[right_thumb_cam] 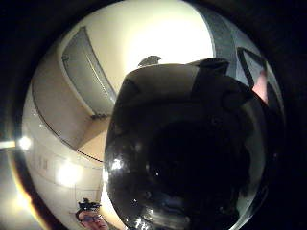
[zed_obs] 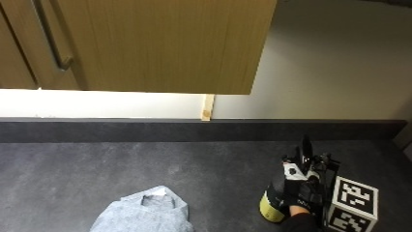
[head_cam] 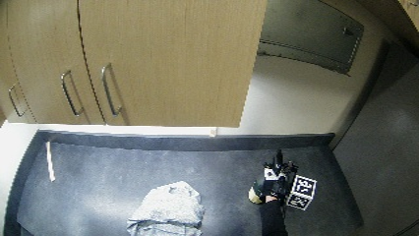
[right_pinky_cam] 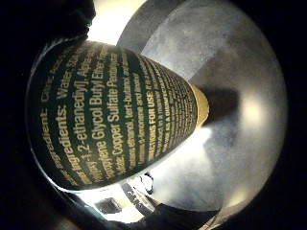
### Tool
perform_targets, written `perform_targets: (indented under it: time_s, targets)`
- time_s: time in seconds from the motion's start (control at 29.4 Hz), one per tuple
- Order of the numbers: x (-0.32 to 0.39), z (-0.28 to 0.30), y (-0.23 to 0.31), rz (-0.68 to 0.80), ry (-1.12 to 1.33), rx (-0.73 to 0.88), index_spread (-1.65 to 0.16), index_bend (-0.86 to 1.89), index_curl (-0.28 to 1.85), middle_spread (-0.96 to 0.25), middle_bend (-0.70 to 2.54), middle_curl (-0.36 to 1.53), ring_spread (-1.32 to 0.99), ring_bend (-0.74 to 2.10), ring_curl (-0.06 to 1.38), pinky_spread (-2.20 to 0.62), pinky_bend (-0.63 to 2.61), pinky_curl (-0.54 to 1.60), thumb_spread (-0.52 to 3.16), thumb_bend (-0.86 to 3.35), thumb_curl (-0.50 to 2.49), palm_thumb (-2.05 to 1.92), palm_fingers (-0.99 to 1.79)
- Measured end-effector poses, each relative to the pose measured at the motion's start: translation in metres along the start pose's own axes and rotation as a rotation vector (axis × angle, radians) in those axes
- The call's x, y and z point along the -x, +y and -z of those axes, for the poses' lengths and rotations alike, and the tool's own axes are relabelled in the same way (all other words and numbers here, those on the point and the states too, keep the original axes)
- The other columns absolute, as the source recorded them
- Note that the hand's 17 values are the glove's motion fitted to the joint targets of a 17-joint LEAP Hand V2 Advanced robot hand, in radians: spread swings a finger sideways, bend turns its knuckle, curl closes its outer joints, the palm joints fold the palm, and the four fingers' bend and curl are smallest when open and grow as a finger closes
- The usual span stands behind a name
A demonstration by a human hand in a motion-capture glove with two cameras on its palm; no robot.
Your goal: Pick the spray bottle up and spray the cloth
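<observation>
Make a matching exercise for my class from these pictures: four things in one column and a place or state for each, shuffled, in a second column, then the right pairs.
Things:
1. spray bottle
2. cloth
3. gloved right hand
4. cupboard doors

Places or states:
A. hanging on the wall above the counter
B. lying crumpled on the dark counter
C. standing on the counter, gripped
D. wrapped around the bottle

Pairs: 1-C, 2-B, 3-D, 4-A

Landmark = countertop (zed_obs: 128, 159). Cloth (zed_obs: 145, 212) lies on it, near front edge. Spray bottle (zed_obs: 273, 205) stands on it well to right of cloth, w/ right hand (zed_obs: 299, 193) wrapped round it. Wall cabinets (zed_obs: 148, 43) hang above countertop's back edge.
</observation>
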State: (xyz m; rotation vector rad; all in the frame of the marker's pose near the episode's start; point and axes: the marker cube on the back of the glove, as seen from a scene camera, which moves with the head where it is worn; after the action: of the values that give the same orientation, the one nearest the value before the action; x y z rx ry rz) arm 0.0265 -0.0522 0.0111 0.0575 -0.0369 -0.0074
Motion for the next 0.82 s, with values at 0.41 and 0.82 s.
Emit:
perform_targets:
  time_s: [0.41, 0.82]
  targets:
    - [0.005, 0.000, -0.014, 0.037, 0.010, -0.031, -0.11, 0.53, 0.51, 0.01, 0.37, 0.47, 0.04, 0.26, 0.39, 0.14, 0.13, 0.12, 0.95, 0.00, 0.63, 1.14, 0.87]
    - [0.088, 0.007, -0.011, 0.201, -0.015, -0.027, -0.09, 0.49, 0.52, 0.02, 0.36, 0.49, 0.02, 0.25, 0.40, 0.13, 0.16, 0.13, 0.89, -0.01, 0.66, 1.16, 0.96]
